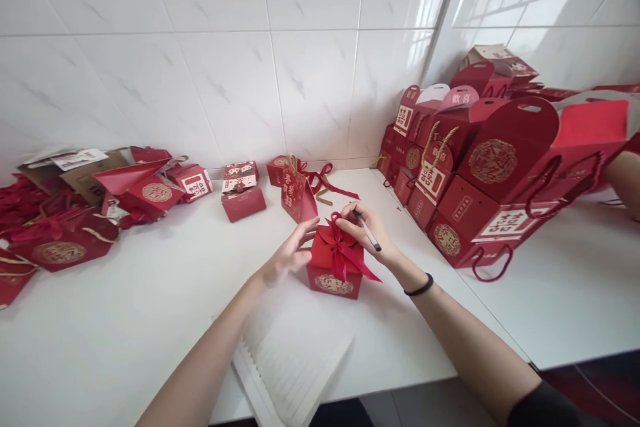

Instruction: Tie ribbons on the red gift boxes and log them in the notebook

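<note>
From far away, I look through the head camera, my only view. The red box [324,255] sits upright on the white table [150,320], between my two hands. Its front runs across my view from left to right.

My right hand [376,221] is the nearer one to the bow [344,252]. It is mostly closed. Its thumb and fingers meet at the loop on top of the box, and it holds a pen [373,240] too. The pen slants down to the right, away from the box. So the box lies to the left of this hand and a bit below it.

My left hand [289,257] is half open, with bent fingers, and holds nothing that I can see. The box is just to its right. I cannot tell if the fingertips press on it.

One ribbon end sticks out to the right, under my right hand. A notebook [295,360] lies nearer to me, below the box.
</note>
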A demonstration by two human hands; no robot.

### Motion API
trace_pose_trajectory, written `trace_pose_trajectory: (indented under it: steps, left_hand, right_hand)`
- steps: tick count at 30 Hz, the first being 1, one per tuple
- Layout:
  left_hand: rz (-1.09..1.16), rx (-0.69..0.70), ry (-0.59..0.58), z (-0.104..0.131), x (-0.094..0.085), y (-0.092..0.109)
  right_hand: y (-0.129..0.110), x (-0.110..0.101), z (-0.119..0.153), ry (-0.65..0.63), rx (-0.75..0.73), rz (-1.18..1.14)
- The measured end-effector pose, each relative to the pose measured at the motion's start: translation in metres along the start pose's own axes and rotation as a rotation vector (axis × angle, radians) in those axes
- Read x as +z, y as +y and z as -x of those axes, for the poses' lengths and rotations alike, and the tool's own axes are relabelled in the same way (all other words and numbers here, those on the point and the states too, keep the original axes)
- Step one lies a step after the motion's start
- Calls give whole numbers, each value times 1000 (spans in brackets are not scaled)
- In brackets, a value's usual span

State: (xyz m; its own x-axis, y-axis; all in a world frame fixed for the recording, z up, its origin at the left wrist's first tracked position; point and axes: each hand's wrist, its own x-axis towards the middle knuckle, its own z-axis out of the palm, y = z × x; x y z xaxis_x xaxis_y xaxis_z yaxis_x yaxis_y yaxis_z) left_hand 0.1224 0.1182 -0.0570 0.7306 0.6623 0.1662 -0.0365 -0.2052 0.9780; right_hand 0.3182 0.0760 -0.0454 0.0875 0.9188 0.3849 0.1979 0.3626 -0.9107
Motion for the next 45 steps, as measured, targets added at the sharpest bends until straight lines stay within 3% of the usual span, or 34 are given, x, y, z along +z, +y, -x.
trace_pose_trajectory:
  steps: [6,11,16,18,20,24,27,29,31,33,35,37,40,45]
  left_hand:
    - [-261,-46,184,-35,20,12]
    - [-257,6,320,-40,35,6]
    - [-284,27,583,-28,41,3]
    - [-324,38,688,-24,41,2]
    - [-346,45,755,-21,41,1]
    - [-313,35,759,-19,40,-1]
    - [-277,55,734,-16,37,-3]
    - [-282,84,712,-12,34,-4]
    - [-310,109,690,-7,31,-5]
    - [-340,126,678,-3,28,-5]
    - [-358,135,665,-2,27,-4]
    - [-372,147,658,-2,27,-3]
    - [-392,163,668,-2,28,-1]
    - [-388,165,668,-1,29,1]
  right_hand:
    - [6,0,-5,125,7,22]
    - [0,-3,-6,241,0,88]
    - [-8,-30,-7,5,10,-13]
    - [-4,-46,-9,-6,-33,36]
    - [6,-58,-11,19,-78,234]
    - [31,-63,-11,-152,-87,752]
    - [40,-56,-6,-250,-92,849]
    - [37,-54,-4,-243,-121,880]
    - [27,-53,-4,-122,-150,909]
    - [12,-52,-4,78,-175,817]
    - [-3,-48,-4,171,-177,610]
    - [-15,-42,-3,100,-179,448]
    - [-21,-36,-1,-67,-175,390]
    - [-16,-50,-3,-262,-42,354]
